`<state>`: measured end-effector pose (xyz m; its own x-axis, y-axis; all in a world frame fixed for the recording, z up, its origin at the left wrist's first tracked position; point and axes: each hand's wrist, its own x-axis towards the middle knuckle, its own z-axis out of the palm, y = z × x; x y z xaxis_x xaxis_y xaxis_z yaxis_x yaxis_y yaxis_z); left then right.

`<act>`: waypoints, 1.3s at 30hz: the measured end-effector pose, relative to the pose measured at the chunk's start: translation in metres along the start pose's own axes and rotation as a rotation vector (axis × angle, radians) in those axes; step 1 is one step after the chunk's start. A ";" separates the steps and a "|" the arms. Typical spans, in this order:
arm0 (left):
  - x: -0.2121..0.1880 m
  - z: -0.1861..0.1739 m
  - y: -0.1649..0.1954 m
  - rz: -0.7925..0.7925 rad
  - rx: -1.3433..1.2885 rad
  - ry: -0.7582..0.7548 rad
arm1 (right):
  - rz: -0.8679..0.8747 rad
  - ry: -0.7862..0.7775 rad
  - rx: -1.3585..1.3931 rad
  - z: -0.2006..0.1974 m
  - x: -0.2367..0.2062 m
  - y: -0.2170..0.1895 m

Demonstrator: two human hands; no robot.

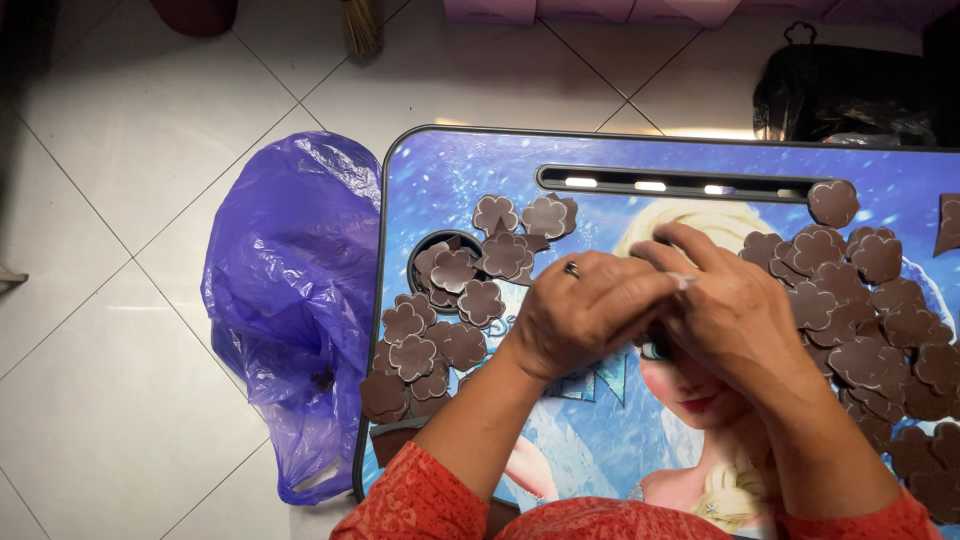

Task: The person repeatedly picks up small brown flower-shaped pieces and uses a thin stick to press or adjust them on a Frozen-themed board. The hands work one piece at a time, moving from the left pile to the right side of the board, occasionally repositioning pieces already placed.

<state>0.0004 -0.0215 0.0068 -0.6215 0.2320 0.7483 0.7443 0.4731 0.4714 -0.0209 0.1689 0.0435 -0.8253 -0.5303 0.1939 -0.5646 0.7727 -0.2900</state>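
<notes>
A white tiled floor (130, 380) lies under a low worktop (450, 165) with a blue cartoon print and a dark rim. Over its middle the two hands meet: the left hand (585, 310), a ring on one finger, has its fingers (640, 285) curled in tight against the fingers (690, 245) of the right hand (735, 315), which bend down over the same spot. Both sets are closed to a pinch, touching one another; whatever sits between them is hidden, so I cannot tell what they hold. Orange-red sleeves (420, 500) show at the lower edge.

Just right of the right hand lies a large heap of brown flower-shaped pieces (870, 330), flat and overlapping, reaching to the worktop's right edge; one piece (832, 202) lies apart near the end of a long dark slot (680, 184). Left of the left hand a second spread of the same flower pieces (450, 310) runs from the top centre down to the left rim, some lying in a round cup recess (440, 268).

On the floor beside the worktop's left edge a crumpled purple plastic bag (290, 290) sits. A black bag (850, 95) rests beyond the far right corner
</notes>
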 end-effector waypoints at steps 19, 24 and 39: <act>0.004 0.001 -0.004 -0.338 0.246 0.022 | 0.469 -0.062 0.474 -0.002 -0.018 0.021; 0.006 -0.005 -0.014 -0.552 0.504 -0.028 | 0.356 0.009 0.381 0.001 -0.012 0.015; 0.010 -0.018 -0.010 -0.387 0.715 -0.154 | 0.370 0.026 0.371 -0.003 -0.013 0.018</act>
<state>-0.0088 -0.0392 0.0183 -0.8673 0.0306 0.4969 0.1673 0.9580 0.2330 -0.0201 0.1907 0.0384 -0.9719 -0.2326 0.0375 -0.1997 0.7288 -0.6550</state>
